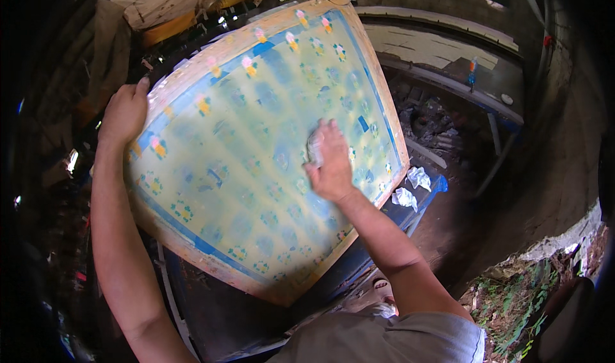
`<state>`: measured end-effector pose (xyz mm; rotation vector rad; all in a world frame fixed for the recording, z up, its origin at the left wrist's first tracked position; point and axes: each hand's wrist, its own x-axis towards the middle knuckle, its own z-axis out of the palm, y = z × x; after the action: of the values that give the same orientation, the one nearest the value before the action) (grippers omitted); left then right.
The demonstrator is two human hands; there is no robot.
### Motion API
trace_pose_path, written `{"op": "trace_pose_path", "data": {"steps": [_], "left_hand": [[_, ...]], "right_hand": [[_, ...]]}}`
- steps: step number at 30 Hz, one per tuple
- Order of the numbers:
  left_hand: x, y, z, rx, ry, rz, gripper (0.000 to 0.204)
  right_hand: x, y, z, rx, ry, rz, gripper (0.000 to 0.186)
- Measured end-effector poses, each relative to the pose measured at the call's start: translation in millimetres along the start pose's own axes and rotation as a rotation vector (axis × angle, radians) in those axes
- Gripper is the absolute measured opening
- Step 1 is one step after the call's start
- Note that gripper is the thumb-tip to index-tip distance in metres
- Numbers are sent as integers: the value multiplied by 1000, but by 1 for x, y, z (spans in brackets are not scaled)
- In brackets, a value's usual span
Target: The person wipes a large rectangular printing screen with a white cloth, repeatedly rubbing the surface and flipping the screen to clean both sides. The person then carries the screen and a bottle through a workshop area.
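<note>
A large wooden-framed screen [246, 139] with pale yellow-green mesh, blue-tape borders and small flower patterns stands tilted in front of me. My left hand [125, 110] grips its upper left edge, fingers over the frame. Right of the middle, my right hand [330, 164] is pressed on the mesh, slightly blurred, with a pale crumpled wad [314, 146] under its fingers. Two crumpled white wads [404, 198] lie on a dark blue bench [428, 187] beside the frame's lower right side.
A long worktable [461, 74] behind holds a blue bottle [472, 73] and a small pale round item [507, 99]. Rubble [432, 129] lies beneath it. Draped cloth [154, 4] hangs at upper left; plants [512, 312] and a broken pale edge are at lower right.
</note>
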<state>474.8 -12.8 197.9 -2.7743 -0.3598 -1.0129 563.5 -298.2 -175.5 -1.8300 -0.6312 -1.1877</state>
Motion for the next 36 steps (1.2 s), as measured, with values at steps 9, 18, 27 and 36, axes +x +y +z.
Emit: {"op": "trace_pose_path", "data": {"steps": [9,18,27,36], "left_hand": [[13,-15,17,10,-48,-119,67],[19,-20,22,1,-69,-105,69],[32,-44,34,-51,-110,-135,70],[27,-33,30,-65,-82,-155,70]], "right_hand": [[-5,80,-25,108,223,181,69],[-4,55,6,-11,256,321,62],[-70,-72,-4,264,-237,-448,64],[-33,-29,5,332,47,-218,56]]}}
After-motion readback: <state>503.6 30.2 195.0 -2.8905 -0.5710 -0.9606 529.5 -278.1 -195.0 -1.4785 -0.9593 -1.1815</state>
